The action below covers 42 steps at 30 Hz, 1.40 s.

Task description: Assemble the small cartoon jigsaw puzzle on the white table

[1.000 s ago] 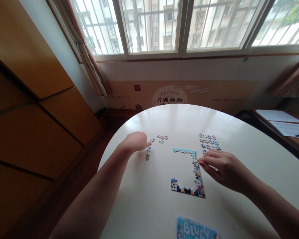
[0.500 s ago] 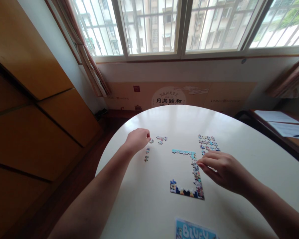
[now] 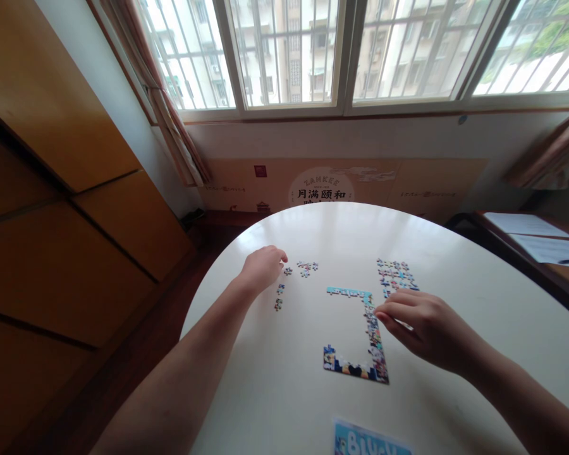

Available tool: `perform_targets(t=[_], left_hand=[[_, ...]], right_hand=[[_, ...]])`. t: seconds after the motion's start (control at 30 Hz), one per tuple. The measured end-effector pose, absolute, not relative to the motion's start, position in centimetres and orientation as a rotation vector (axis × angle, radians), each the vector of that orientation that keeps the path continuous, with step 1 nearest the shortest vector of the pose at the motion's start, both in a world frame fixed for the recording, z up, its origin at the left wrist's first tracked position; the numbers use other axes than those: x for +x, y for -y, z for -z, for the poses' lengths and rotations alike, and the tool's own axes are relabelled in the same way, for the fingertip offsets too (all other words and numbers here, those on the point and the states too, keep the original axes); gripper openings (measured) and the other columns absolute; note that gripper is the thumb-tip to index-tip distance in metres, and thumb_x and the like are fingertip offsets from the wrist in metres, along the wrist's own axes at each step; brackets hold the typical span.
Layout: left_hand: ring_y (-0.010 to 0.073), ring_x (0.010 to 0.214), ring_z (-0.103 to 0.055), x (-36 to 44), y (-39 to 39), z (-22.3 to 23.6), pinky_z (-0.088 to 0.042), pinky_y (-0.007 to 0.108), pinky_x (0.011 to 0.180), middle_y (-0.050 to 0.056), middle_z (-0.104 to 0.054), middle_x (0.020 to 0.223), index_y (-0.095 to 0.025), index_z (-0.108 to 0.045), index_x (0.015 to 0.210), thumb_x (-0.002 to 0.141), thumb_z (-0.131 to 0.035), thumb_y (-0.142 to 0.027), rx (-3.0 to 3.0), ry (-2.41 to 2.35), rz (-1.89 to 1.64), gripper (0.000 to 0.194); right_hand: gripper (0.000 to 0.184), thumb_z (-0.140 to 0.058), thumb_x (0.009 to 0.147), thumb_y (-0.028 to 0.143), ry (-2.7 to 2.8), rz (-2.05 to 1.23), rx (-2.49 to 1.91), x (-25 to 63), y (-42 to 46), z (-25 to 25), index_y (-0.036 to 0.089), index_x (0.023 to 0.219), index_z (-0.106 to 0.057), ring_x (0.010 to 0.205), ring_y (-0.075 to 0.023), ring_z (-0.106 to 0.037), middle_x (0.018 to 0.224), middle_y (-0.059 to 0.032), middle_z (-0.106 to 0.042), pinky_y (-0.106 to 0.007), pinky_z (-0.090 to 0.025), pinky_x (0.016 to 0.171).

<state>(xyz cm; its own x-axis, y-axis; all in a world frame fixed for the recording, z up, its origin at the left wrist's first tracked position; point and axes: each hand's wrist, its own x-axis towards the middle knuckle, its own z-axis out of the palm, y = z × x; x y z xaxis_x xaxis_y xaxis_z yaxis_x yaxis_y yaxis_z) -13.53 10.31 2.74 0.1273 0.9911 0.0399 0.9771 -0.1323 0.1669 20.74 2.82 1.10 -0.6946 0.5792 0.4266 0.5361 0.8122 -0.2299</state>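
The multicoloured jigsaw border (image 3: 379,360) lies on the round white tabletop (image 3: 265,392) beside the right hand (image 3: 422,313); the left hand (image 3: 260,265) is near small loose multicoloured pieces (image 3: 305,273). Hands well apart; their grip is unclear. Pieces look light, stiff, best edge-pinched; the border might separate if lifted.

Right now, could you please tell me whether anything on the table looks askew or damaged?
Nothing stands out. The puzzle border lies flat, open on its left side; the loose pieces near the left hand are too small to check for damage.
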Motion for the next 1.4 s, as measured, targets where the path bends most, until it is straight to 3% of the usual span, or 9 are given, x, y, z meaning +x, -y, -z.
perform_targets(t=[0.13,0.3,0.47,1.03,1.13,1.2,1.3,1.4], left_hand=[[0.0266,0.118,-0.056,-12.5,-10.7,-1.9,-0.048,0.036,0.096,0.007,-0.066,0.126,-0.025,-0.073,0.117,0.094,-0.052,-0.021,2.457,-1.913,-0.391,0.031],[0.0290,0.131,-0.048,-10.9,-11.6,0.2,-0.040,0.046,0.109,0.008,-0.059,0.140,-0.027,-0.075,0.115,0.095,-0.058,-0.033,2.421,-1.898,-0.522,0.027],[0.0304,0.132,-0.047,-10.4,-12.2,1.3,-0.038,0.046,0.112,0.008,-0.060,0.137,-0.028,-0.079,0.107,0.091,-0.064,-0.039,2.334,-1.901,-0.556,0.025],[0.0315,0.138,-0.043,-10.1,-12.8,-0.1,-0.036,0.042,0.114,0.010,-0.056,0.142,-0.023,-0.077,0.091,0.078,-0.077,-0.032,2.272,-1.829,-0.394,0.016],[0.0307,0.132,-0.048,-10.1,-12.7,-0.7,-0.038,0.041,0.112,0.007,-0.063,0.132,-0.023,-0.076,0.085,0.077,-0.078,-0.030,2.295,-1.824,-0.420,0.011],[0.0297,0.122,-0.056,-10.2,-12.3,-1.4,-0.042,0.041,0.107,0.005,-0.071,0.116,-0.023,-0.074,0.081,0.078,-0.076,-0.029,2.299,-1.809,-0.429,0.007],[0.0261,0.099,-0.065,-10.3,-11.5,-2.5,-0.049,0.039,0.093,0.004,-0.075,0.092,-0.022,-0.072,0.078,0.080,-0.073,-0.026,2.242,-1.758,-0.520,0.005],[0.0211,0.082,-0.067,-9.9,-10.3,-3.3,-0.051,0.033,0.077,0.004,-0.074,0.084,-0.019,-0.070,0.080,0.081,-0.072,-0.025,2.036,-1.598,-0.764,0.006]], right_hand=[[0.025,-0.048,0.101,0.023,2.504,-0.124,-0.833,20.8,-2.8,-1.0,0.019,0.089,-0.070,0.075,-0.0183,-0.065,0.084,-0.0072,-0.071,-0.032,-0.050,0.068],[0.028,-0.047,0.101,0.024,2.491,-0.093,-0.836,20.6,-2.8,-1.1,0.019,0.087,-0.070,0.073,-0.0181,-0.064,0.081,-0.0064,-0.070,-0.032,-0.048,0.066],[0.028,-0.047,0.101,0.025,2.447,-0.041,-0.813,20.5,-2.6,-1.4,0.019,0.085,-0.070,0.069,-0.0176,-0.062,0.078,-0.0062,-0.069,-0.031,-0.046,0.063],[0.030,-0.047,0.101,0.026,2.439,-0.047,-0.838,20.2,-2.4,-1.6,0.018,0.082,-0.069,0.067,-0.0170,-0.056,0.073,-0.0044,-0.065,-0.031,-0.041,0.063],[0.030,-0.047,0.101,0.025,2.416,-0.087,-0.839,20.0,-2.3,-1.8,0.018,0.083,-0.069,0.070,-0.0169,-0.058,0.075,-0.0048,-0.066,-0.031,-0.041,0.064],[0.029,-0.048,0.101,0.025,2.399,-0.116,-0.830,19.9,-2.1,-1.9,0.018,0.083,-0.069,0.070,-0.0164,-0.058,0.075,-0.0046,-0.066,-0.030,-0.041,0.064],[0.029,-0.049,0.101,0.024,2.392,-0.120,-0.817,19.7,-2.1,-1.8,0.018,0.081,-0.069,0.067,-0.0158,-0.056,0.073,-0.0037,-0.065,-0.030,-0.040,0.063],[0.030,-0.049,0.101,0.025,2.389,-0.109,-0.826,19.5,-2.1,-1.6,0.018,0.080,-0.069,0.067,-0.0161,-0.056,0.072,-0.0037,-0.065,-0.030,-0.041,0.063]])
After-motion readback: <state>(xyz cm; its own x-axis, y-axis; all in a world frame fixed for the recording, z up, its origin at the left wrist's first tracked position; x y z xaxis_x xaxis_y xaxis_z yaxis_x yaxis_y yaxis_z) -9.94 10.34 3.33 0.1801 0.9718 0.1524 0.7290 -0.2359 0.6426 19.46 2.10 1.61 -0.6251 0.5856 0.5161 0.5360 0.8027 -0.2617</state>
